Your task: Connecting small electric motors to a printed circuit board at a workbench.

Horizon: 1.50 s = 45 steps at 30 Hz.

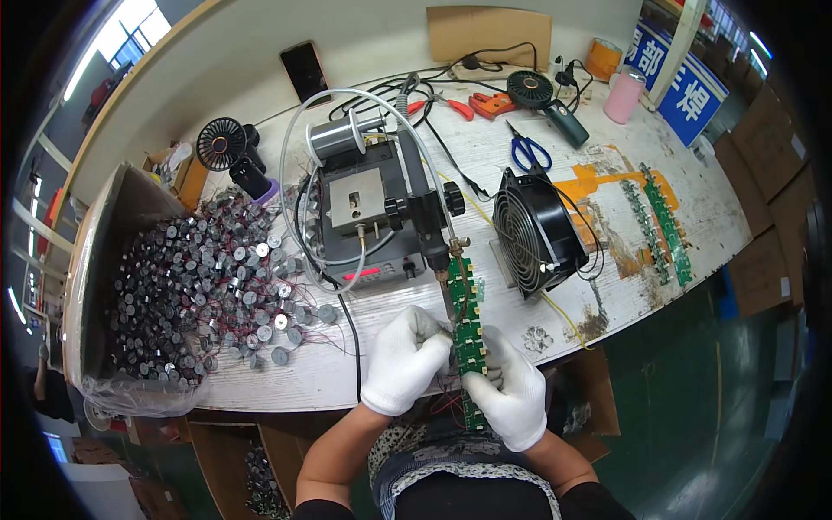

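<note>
While the green circuit strip (469, 336) runs lengthwise up the frame's lower centre, top end beside the metal nozzle (443, 276), the right hand (513, 392) pinches its lower stretch, and the left hand (404, 360), nearer the nozzle, presses thumb and fingers together, anything between them unclear.
</note>
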{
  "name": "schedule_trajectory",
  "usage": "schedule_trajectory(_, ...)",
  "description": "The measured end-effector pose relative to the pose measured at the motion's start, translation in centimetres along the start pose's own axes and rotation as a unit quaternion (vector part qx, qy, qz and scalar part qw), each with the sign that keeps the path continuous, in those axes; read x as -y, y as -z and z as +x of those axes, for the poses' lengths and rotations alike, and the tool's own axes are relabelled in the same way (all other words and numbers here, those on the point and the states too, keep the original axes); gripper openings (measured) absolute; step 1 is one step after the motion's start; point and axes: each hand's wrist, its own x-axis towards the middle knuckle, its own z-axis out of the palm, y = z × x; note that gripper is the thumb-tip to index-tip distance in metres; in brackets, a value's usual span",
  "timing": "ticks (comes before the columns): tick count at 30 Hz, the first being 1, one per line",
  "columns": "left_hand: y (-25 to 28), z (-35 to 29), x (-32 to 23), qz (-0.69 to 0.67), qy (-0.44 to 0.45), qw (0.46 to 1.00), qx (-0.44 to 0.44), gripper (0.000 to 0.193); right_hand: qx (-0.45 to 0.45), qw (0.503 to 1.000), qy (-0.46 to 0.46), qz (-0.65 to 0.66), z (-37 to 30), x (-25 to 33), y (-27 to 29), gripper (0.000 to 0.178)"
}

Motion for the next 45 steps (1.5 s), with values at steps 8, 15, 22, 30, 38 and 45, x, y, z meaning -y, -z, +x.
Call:
schedule_trajectory(8,-0.3,-0.1,0.0,-0.022,0.016,1.0,0.003,0.008,0.032,0.999,-0.01,-0.004,0.3,0.2,0.6,0.06)
schedule_trajectory(15,-0.1,-0.2,0.8,-0.035,0.032,0.999,0.025,0.009,0.038,0.997,-0.029,0.063,1.3,-1.0,0.9,0.072)
schedule_trajectory(22,1.3,-0.8,1.3,-0.026,0.03,0.999,0.034,0.015,0.071,0.993,-0.062,0.066,1.7,-0.4,0.2,0.07)
schedule_trajectory(30,7.8,-3.8,1.2,0.272,-0.277,0.884,-0.26,0.019,0.024,0.999,-0.046,-0.004,1.5,-0.1,-0.1,0.062)
schedule_trajectory(38,11.2,-3.5,2.6,0.599,-0.311,0.706,-0.212,0.03,0.042,0.997,-0.058,-0.018,1.8,0.6,-0.4,0.06)
schedule_trajectory(45,11.4,-3.0,4.1,0.57,-0.238,0.761,-0.198,0.018,0.036,0.997,-0.048,-0.038,1.7,0.6,-0.5,0.06)
